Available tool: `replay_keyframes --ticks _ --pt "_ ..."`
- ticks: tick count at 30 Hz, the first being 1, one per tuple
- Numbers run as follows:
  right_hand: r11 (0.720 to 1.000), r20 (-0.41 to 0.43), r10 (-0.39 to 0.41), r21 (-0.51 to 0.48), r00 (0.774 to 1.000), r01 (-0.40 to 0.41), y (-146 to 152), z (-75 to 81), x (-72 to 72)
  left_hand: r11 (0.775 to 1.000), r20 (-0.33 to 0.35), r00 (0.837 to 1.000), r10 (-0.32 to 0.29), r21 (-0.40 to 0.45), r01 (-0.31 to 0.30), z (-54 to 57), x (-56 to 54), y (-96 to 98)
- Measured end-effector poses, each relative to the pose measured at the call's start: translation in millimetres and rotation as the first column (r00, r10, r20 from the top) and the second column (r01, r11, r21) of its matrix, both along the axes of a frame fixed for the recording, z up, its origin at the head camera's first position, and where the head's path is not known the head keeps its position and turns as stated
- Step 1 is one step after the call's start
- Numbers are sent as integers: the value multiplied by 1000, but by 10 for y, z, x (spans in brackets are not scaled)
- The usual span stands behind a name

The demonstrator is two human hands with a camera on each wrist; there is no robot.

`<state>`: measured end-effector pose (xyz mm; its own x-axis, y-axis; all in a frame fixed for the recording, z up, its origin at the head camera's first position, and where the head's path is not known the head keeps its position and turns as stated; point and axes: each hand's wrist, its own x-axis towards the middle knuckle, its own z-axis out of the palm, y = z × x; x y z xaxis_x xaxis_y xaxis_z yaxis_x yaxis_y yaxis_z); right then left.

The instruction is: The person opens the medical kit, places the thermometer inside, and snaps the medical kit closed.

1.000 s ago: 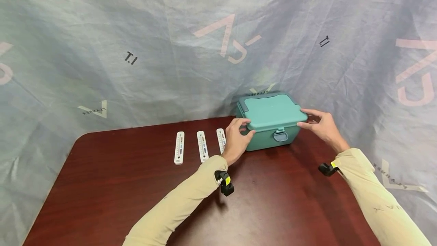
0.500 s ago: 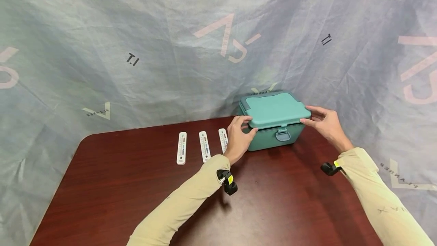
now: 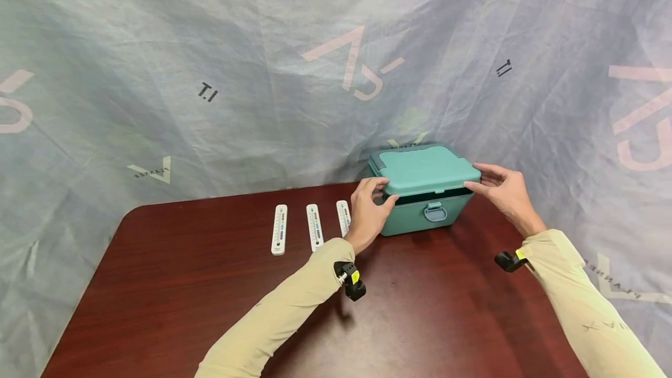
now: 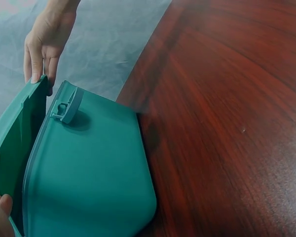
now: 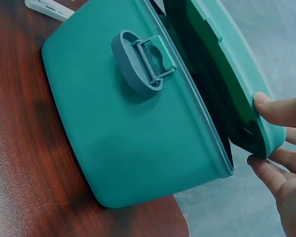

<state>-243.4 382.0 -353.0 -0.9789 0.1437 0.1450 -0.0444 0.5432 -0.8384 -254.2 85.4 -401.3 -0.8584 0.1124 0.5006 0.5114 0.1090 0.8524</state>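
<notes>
A teal storage box (image 3: 422, 214) stands at the back right of the table, its lid (image 3: 427, 168) raised a little at the front so a dark gap shows. My left hand (image 3: 367, 212) grips the lid's front left corner between thumb and fingers. At the front right corner, my right hand (image 3: 504, 191) pinches the lid, the thumb on its edge in the right wrist view. The grey-blue latch (image 5: 142, 61) hangs undone on the box's front wall. Inside the box it is too dark to make anything out.
Several white thermometers (image 3: 279, 230) lie in a row left of the box, the nearest one (image 3: 343, 216) partly behind my left hand. The dark red wooden table (image 3: 210, 284) ends at a grey printed cloth (image 3: 236, 74) hanging behind.
The lid's front edge has risen from resting on the box to standing above the rim, both hands moving up with it. The latch has come away from the lid.
</notes>
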Motion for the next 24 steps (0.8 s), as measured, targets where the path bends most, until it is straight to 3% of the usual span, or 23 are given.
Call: replay_keyframes --ticks 10,24 --pt "999 28 8 -45 1000 -7 19 43 -20 1000 7 1000 -2 -1 2 60 -4 4" --pt "998 -31 14 -57 999 -16 -3 43 -15 1000 4 1000 16 -8 -16 86 6 12"
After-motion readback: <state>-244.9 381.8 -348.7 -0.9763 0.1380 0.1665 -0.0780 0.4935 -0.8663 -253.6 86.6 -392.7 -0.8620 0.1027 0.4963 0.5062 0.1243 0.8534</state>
